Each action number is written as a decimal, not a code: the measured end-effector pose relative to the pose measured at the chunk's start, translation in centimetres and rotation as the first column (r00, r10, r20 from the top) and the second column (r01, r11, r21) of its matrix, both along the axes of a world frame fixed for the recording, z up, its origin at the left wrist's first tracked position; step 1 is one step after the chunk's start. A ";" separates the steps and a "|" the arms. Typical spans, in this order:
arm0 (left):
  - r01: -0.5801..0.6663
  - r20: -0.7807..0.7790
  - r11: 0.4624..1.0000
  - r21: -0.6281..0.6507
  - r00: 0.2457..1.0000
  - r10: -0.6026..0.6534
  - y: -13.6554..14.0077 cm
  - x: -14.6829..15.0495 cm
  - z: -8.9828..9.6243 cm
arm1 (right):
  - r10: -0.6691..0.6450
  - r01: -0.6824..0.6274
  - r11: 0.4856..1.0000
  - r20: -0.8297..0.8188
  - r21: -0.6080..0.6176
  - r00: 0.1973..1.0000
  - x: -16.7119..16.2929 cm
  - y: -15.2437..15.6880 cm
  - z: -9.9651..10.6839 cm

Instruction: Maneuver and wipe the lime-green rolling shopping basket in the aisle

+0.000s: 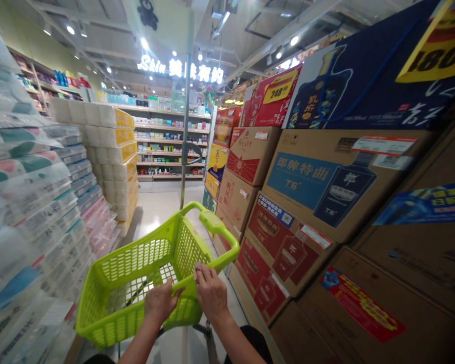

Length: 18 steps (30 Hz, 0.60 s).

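A lime-green shopping cart (136,255) with a perforated plastic basket stands askew in front of me, nothing visible inside. My left hand (160,302) is closed on the near side rim of the basket, with the thumb pointing right. Just to its right, my right hand (211,293) has its fingers bent over the same rim, near where it runs into the raised handle (220,230). The handle end points away to the right. Parts of the cart's wheels and frame are hidden under the basket and my arms.
Liquor cartons (303,182) are stacked close along the right. Packs of tissue paper (34,202) and wrapped rolls (98,126) pile up on the left. A thin metal pole (185,126) rises beyond the cart. Stocked shelves (167,146) stand at the aisle's far end.
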<state>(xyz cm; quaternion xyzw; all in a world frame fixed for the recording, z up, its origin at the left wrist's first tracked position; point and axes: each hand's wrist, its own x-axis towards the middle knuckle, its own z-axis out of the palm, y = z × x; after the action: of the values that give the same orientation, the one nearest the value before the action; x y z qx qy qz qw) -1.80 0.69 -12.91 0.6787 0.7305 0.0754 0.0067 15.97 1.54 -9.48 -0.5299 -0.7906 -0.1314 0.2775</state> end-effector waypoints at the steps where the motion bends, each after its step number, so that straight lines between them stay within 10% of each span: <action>1: -0.007 0.004 1.000 -0.002 1.000 0.007 0.0 0.0 0.0 | 0.004 -0.005 1.000 -0.026 -0.019 1.000 0.2 0.1 0.3; 18: -0.001 -0.038 1.000 0.005 0.999 0.001 -0.3 0.9 0.0 | -0.091 0.087 0.995 -0.088 -0.039 0.992 3.6 1.0 2.1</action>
<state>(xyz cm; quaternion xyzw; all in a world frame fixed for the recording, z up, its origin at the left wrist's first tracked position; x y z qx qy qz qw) -0.85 0.42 -12.94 0.6796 0.7306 0.0646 -0.0089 19.61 2.54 -7.36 -0.5748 -0.7551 -0.1057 0.2972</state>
